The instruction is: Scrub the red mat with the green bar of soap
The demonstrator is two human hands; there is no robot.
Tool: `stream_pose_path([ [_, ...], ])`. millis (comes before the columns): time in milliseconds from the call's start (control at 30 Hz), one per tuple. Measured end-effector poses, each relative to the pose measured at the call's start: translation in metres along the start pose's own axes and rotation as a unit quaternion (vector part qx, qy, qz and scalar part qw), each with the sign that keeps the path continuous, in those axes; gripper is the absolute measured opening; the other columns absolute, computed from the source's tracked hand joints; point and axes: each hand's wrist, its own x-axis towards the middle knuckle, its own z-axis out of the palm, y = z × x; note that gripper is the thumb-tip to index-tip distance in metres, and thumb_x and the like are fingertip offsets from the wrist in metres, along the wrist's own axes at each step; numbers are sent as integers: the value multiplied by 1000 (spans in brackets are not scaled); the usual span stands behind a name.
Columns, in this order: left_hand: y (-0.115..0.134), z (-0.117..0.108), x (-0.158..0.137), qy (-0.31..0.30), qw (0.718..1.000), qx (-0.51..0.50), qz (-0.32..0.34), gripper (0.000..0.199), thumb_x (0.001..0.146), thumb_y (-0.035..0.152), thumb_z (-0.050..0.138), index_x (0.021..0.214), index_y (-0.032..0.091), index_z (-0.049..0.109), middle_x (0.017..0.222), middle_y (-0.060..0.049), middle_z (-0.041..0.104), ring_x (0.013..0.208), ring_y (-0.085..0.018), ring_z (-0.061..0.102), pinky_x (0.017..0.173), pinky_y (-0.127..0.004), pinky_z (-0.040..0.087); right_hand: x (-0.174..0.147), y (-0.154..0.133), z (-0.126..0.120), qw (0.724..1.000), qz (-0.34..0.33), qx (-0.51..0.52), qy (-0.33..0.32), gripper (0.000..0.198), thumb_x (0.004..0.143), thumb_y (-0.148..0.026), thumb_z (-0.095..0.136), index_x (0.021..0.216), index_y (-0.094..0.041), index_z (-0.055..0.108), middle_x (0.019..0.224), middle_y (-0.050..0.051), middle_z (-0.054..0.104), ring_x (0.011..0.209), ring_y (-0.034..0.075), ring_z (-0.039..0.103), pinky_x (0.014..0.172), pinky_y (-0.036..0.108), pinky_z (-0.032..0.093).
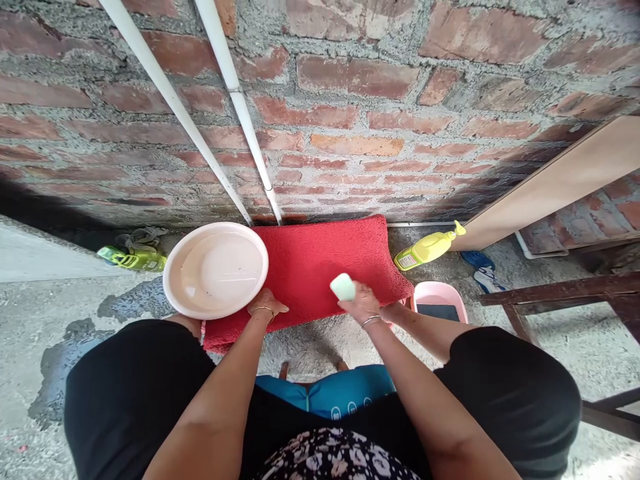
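A red, rough-textured mat (320,267) lies spread in front of me, its near edge hanging down. Gripped in my right hand (363,305) is a pale green bar (343,287) with rounded corners, like a bar of soap, over the mat's right part. My left hand (265,304) rests on the mat's near edge, thumb stretched out and beside the basin's rim; its other fingers are bunched in view and partly hidden. On the mat's left end stands a pale pink basin (175,293) with water in it.
A yellow pump bottle (425,251) leans at the mat's right end, near a small pink tub (463,300). Behind the basin's left side lies a green bottle (137,259). White pipes (235,93) run down the brick wall (350,73). A wooden frame (540,293) stands right.
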Motion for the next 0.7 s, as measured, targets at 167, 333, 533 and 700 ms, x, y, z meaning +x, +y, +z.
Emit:
stream_pose_path([
  [167,0,-1,-3,12,1000,7,11,74,54,51,81,113,12,61,124,-23,64,113,-36,61,86,-40,52,-9,-42,18,993,-90,-64,-33,66,71,-42,69,129,-16,51,121,14,59,109,28,53,92,36,40],
  [333,2,-2,-3,10,1000,12,5,71,53,52,82,110,14,63,121,-21,65,112,-37,62,83,-39,53,-3,-13,11,995,-45,-85,-34,61,72,-41,68,126,-16,53,119,14,60,107,28,55,90,36,39],
  [533,2,-1,-1,3,1000,6,0,68,52,50,82,108,16,65,122,-19,66,112,-36,63,81,-37,54,4,54,-14,993,96,-58,-38,63,72,-48,68,125,-17,53,119,14,61,109,28,57,88,37,42],
  [700,2,0,-1,-1,1000,-1,-7,70,52,51,82,110,18,64,122,-17,66,111,-34,64,80,-35,53,5,106,-33,967,254,17,-27,66,69,-55,68,121,-15,55,120,19,61,107,32,61,83,40,47],
])
